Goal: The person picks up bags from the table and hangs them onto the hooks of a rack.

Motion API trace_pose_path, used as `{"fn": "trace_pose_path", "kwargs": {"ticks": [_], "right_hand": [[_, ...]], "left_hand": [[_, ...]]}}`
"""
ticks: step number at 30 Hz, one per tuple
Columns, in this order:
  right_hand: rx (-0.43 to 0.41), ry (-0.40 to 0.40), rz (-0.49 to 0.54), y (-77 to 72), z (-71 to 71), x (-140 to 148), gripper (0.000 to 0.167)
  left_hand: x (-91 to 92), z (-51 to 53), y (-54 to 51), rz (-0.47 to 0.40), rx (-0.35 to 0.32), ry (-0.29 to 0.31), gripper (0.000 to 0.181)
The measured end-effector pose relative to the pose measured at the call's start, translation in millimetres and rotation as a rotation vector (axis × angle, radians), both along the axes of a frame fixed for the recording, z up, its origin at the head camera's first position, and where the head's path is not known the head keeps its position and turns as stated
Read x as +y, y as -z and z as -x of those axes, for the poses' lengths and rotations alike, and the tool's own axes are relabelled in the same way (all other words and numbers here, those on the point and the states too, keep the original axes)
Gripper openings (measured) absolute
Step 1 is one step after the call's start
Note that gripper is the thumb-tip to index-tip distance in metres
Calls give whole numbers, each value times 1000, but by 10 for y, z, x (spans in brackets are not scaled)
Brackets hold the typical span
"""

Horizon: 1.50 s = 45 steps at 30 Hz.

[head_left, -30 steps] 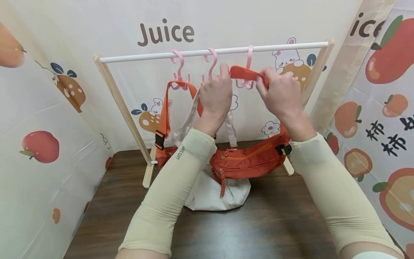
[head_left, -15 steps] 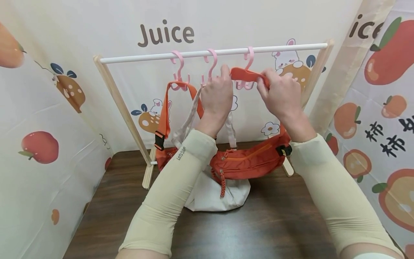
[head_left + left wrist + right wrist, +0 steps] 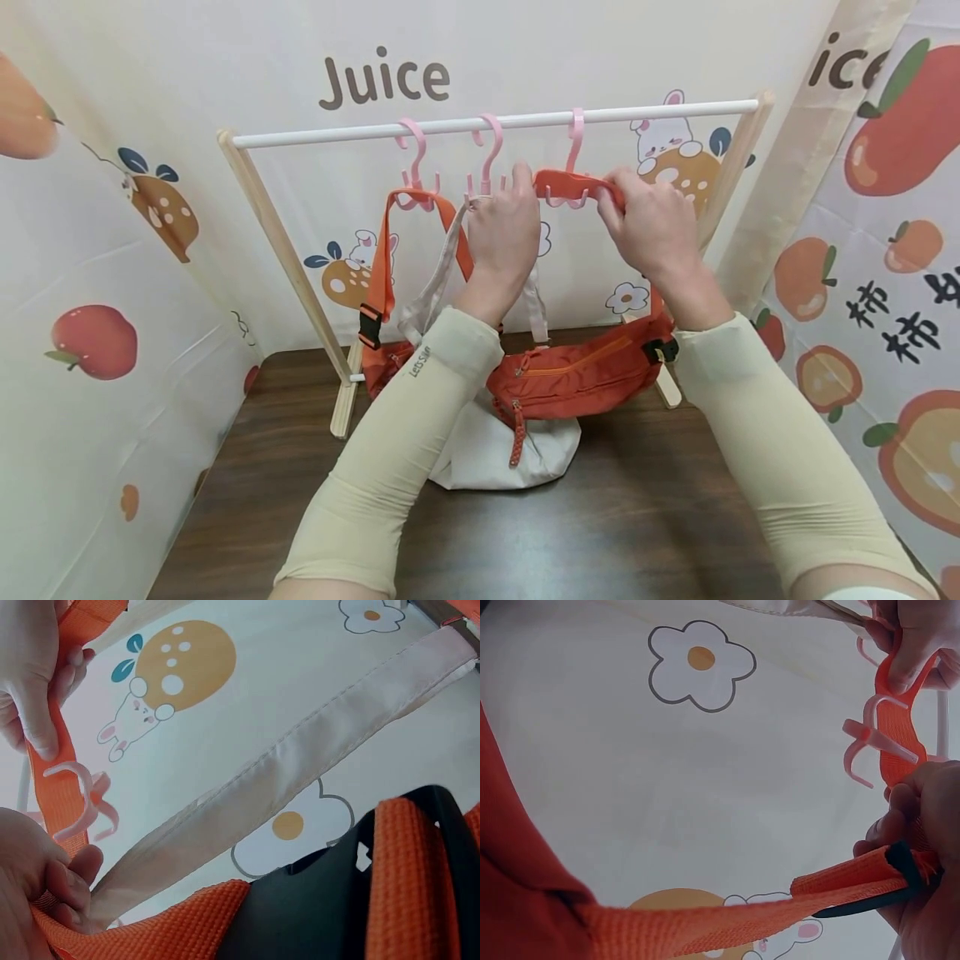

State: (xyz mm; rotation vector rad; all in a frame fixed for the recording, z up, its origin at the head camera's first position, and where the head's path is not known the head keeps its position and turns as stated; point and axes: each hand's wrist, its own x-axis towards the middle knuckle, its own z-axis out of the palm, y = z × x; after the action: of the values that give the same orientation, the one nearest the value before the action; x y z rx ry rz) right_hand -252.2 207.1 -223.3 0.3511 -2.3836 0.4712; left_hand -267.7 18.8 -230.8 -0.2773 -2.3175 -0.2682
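Observation:
A red waist bag [image 3: 577, 379] hangs from its orange strap [image 3: 570, 182], which both hands hold stretched across a pink hook [image 3: 576, 142]. My left hand [image 3: 504, 233] grips the strap's left part, and my right hand [image 3: 654, 221] pinches it on the right. Both wrist views show the pink hook's prongs [image 3: 82, 799] against the strap, between the two hands. Whether the strap's weight rests on them I cannot tell. A black buckle [image 3: 660, 348] sits at the bag's right end. My left hand partly hides the middle hook and a white strap.
The white rod [image 3: 667, 110] on its wooden stand carries two more pink hooks. Another orange-strapped red bag [image 3: 382, 258] hangs from the left one. A white bag [image 3: 517, 458] lies at the dark wooden table [image 3: 600, 533], behind the red waist bag.
Both hands have lowered the orange strap slightly, so prong tips of the right hook now show in front of it. That hook swung a little, and the bag dropped slightly.

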Motion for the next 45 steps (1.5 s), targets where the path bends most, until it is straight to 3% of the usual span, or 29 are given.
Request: {"fn": "trace_pose_path", "kwargs": {"ticks": [15, 39, 45], "right_hand": [[-45, -19, 18, 46, 48, 18, 39], [-139, -41, 66, 193, 71, 67, 40], [-171, -38, 77, 242, 52, 69, 39]], "left_hand": [[-15, -48, 91, -80, -55, 37, 23], [14, -158, 300, -227, -170, 197, 23], [20, -203, 351, -222, -204, 190, 25]]}}
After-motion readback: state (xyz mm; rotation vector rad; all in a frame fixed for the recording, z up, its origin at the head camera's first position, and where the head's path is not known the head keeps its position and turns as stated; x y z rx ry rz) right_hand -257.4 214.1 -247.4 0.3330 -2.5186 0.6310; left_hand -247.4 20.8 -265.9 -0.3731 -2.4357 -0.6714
